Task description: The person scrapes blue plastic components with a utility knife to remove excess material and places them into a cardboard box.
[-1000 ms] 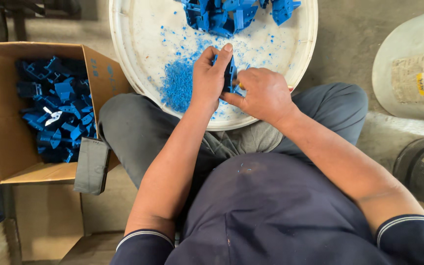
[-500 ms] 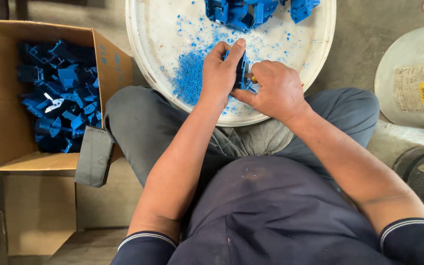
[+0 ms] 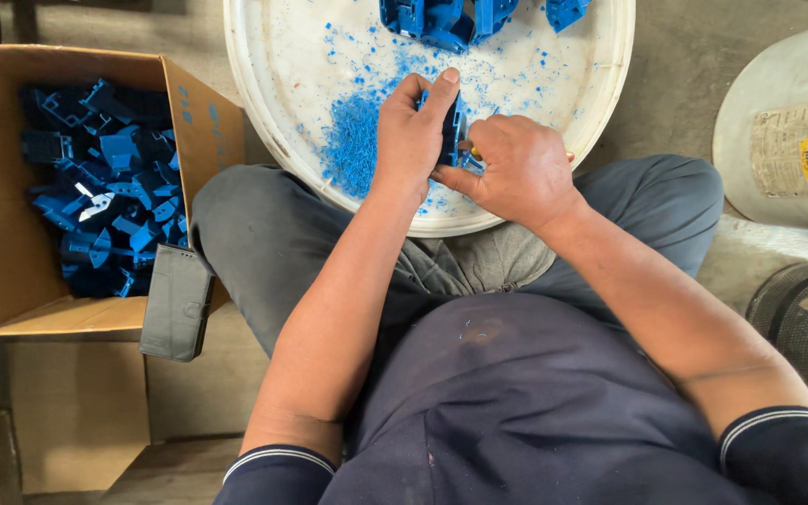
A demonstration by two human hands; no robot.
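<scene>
— So, from the head view, what's in hand?

— Trimming, by the look of it. The left hand (image 3: 411, 140) has a blue plastic part (image 3: 452, 126) pinched upright, thumb on the near side and fingers curled over the top. It sits just above the white round tray (image 3: 254, 112) on the person's lap.

— And the other hand?

— The right hand (image 3: 516, 168) is closed into a fist against the part's right face, knuckles up. A yellowish-handled tool (image 3: 475, 152) peeks out by the thumb; its working end is hidden, so I can't tell what kind it is.

— How are the arms set?

— Both forearms run up from the torso and meet over the tray's near edge, with the wrists nearly straight and the hands touching each other around the part.

— Anything pointing to the step?

— A heap of blue shavings (image 3: 353, 145) lies on the tray just left of the left hand. More blue pieces (image 3: 441, 19) are piled at the far rim.

— What does a next move call for?

— I'd judge a firm pinch from the left hand, so the part doesn't twist under the tool.

— And the surroundings?

— A cardboard box (image 3: 11, 290) holding blue parts (image 3: 105, 187) stands to the left, with a dark case (image 3: 177, 304) leaning on its corner.
</scene>
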